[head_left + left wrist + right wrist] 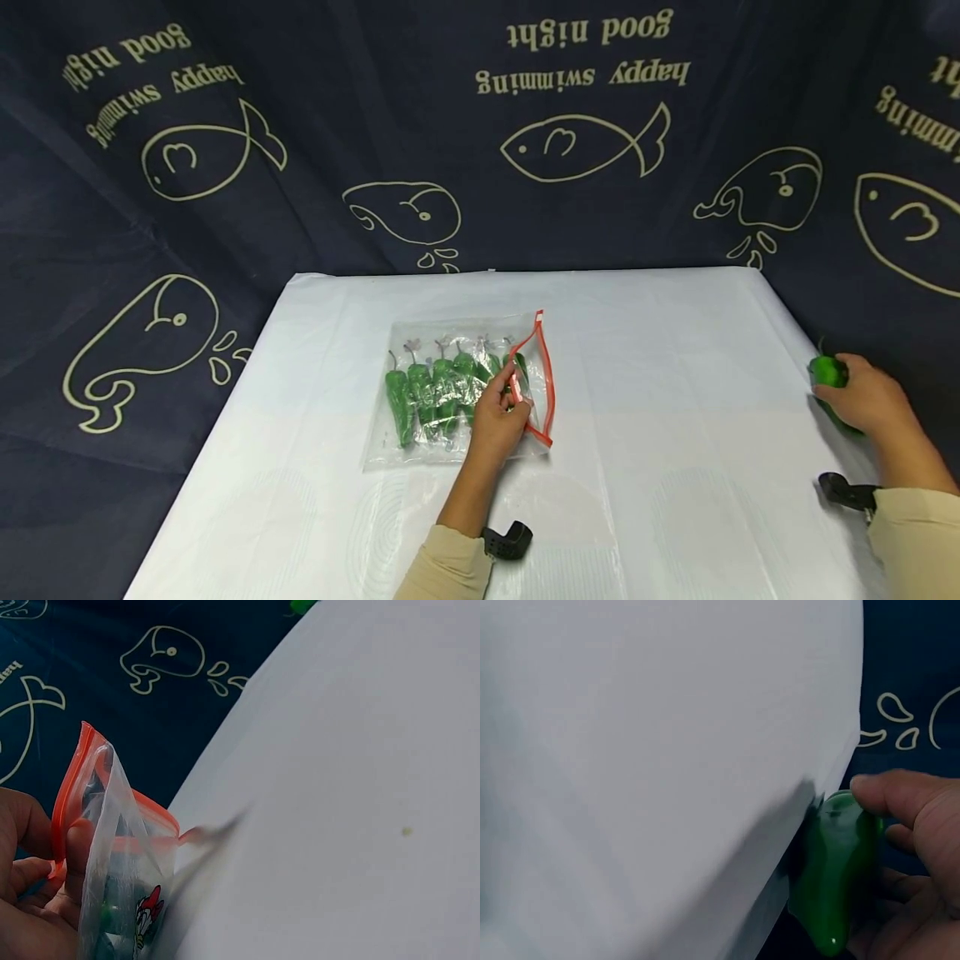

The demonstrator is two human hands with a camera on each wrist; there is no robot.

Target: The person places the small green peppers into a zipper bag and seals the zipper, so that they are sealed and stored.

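Observation:
A clear zip bag (382, 450) with a red zip edge lies on the white table, holding several green peppers (400, 400) in a row. My left hand (498, 421) pinches the red zip edge (64, 802), and the bag's mouth gapes open beside the fingers. At the table's right edge my right hand (873, 400) grips a single green pepper (836, 870) between thumb and fingers. This pepper is glossy, with its stem pointing up in the head view, and it overlaps the table edge.
The white table (675, 350) spreads between the two hands. A dark blue cloth (420, 117) with fish and whale drawings hangs behind and at the sides. Each wrist wears a black camera (510, 542). A cartoon print (150, 911) shows on the bag.

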